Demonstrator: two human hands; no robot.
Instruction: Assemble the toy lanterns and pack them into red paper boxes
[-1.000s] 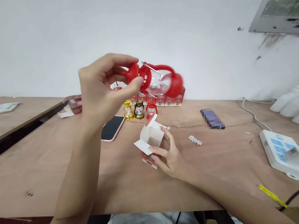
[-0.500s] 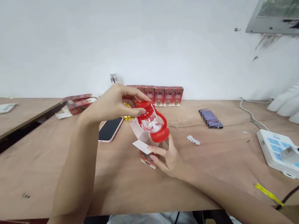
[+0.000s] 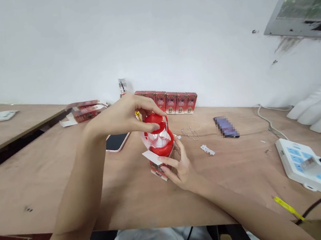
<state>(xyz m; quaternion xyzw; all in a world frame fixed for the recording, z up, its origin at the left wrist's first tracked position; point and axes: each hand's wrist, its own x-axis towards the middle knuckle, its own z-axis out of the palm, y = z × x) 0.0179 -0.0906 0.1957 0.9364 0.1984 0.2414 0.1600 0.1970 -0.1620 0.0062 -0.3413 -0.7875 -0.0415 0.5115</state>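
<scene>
My left hand point(image 3: 135, 114) grips the top of a small red lantern point(image 3: 163, 150) with a clear middle. The lantern stands nearly upright, its base at the mouth of an open red box point(image 3: 158, 171); how deep it sits is hidden by the flaps. My right hand point(image 3: 181, 169) is closed around the near and right side of that box, fingers against its wall and white flap point(image 3: 152, 157). Part of a gold item point(image 3: 138, 116) shows behind my left hand.
Behind stands a row of red boxes point(image 3: 176, 103) along the wall. Opened boxes point(image 3: 86, 112) lie at the left, a phone point(image 3: 117, 142) nearer. To the right are wire pieces point(image 3: 190, 133), a white scrap point(image 3: 207, 150), another phone point(image 3: 226, 127) and a power strip point(image 3: 304, 165).
My left hand has brought the lantern left and slightly down, from tilted beside the box to nearly upright over its opening. My right hand and the box have stayed in place.
</scene>
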